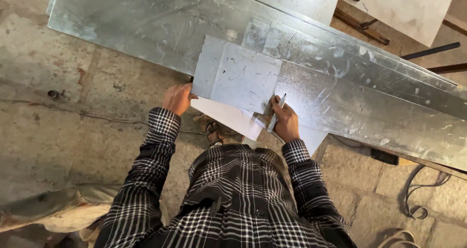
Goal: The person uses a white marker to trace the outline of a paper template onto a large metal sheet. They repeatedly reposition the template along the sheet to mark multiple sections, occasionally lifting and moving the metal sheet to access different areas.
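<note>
Left hand: the left hand (178,98) grips the near left edge of a small rectangular piece of grey galvanised sheet metal (237,74); the fingers are curled around that edge, thumb side up, closed on the sheet

Right hand: the right hand (285,121) is wrapped around a slim silver-grey marking tool (276,112), fingers closed on its shaft, the tool slanting up and away from the wrist; its lower tip is hidden behind the hand

Small sheet: it lies flat, slightly skewed, across the near edge of a long galvanised steel panel with folded edges (360,97), overhanging toward the person; dark scribbled marks show on its face, and the right hand sits at its near right corner

White sheet: a pale, flat white sheet (228,117) pokes out from under the small piece, between the two hands

Long panel: it runs diagonally from upper left to lower right, raised above the stone floor (73,131)

Sleeves: both arms wear a black-and-white checked shirt (233,199)

Around: a dark cable (418,199) loops on the floor at lower right; a crumpled beige cloth (63,214) lies at lower left; dark wooden battens (362,26) and another pale board sit beyond the panel at upper right
</note>
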